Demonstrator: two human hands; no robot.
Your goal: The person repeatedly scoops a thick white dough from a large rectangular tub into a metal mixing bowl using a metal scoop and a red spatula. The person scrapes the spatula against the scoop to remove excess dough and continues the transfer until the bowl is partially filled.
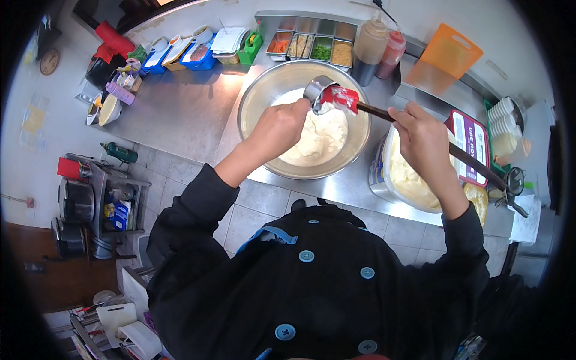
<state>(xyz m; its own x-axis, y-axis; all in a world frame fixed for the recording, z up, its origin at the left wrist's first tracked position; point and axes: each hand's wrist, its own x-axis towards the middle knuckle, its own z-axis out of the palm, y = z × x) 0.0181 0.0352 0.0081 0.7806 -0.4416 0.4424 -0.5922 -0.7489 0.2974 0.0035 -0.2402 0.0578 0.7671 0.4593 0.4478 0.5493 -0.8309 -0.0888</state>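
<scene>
My left hand [282, 123] grips a metal measuring cup [318, 88], tilted over a large steel mixing bowl [252, 90]. In my right hand [418, 135] is the dark handle of a spatula, whose red head [340, 99] is smeared with a white cream and sits at the cup's mouth. Pale, thick lumps of a creamy mass [321, 135] lie in whitish liquid inside the bowl. Under my right forearm stands an open plastic tub [382, 173] of pale yellow, butter-like spread. The inside of the cup is mostly hidden.
Behind the bowl are steel pans of chopped toppings [321, 49] and two squeeze bottles [371, 47]. An orange cutting board [452, 50] leans at the back right. A purple-labelled lid [470, 144] lies beside the tub. Blue trays [198, 56] line the left counter's back.
</scene>
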